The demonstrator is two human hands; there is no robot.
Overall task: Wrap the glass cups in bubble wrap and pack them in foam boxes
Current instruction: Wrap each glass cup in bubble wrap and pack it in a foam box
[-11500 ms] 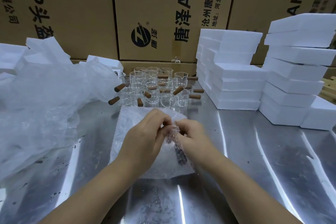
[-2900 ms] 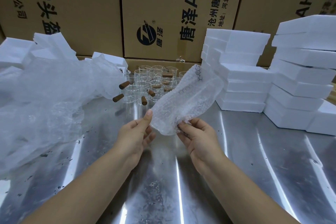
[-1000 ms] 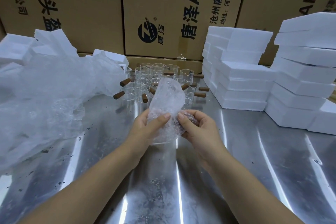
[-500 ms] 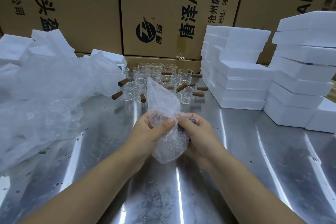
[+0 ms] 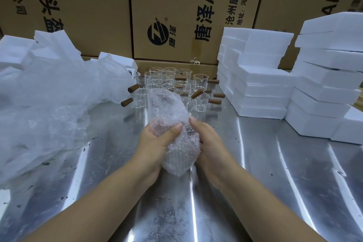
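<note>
Bubble wrap, rolled into a clear crumpled bundle (image 5: 172, 143), is gripped between both hands above the shiny steel worktop (image 5: 275, 163). The left hand (image 5: 155, 143) curls round it, thumb on top. The right hand (image 5: 211, 143) cups the far side, its fingers (image 5: 193, 122) mostly hidden. The contents are blurred. Clear glass cups with brown handles (image 5: 167, 78) stand beyond the fingertips. Three seconds ago the sheet hung unrolled.

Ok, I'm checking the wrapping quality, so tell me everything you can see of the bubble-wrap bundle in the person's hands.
The bubble-wrap bundle is clear bubbled plastic rolled into a loose, lumpy tube, roughly upright, held over the steel table. Its upper end looks slack and flattened; something darker shows through its middle, too blurred to identify. The left hand grips its left side, thumb across the front; the right hand cups its right side.
</note>
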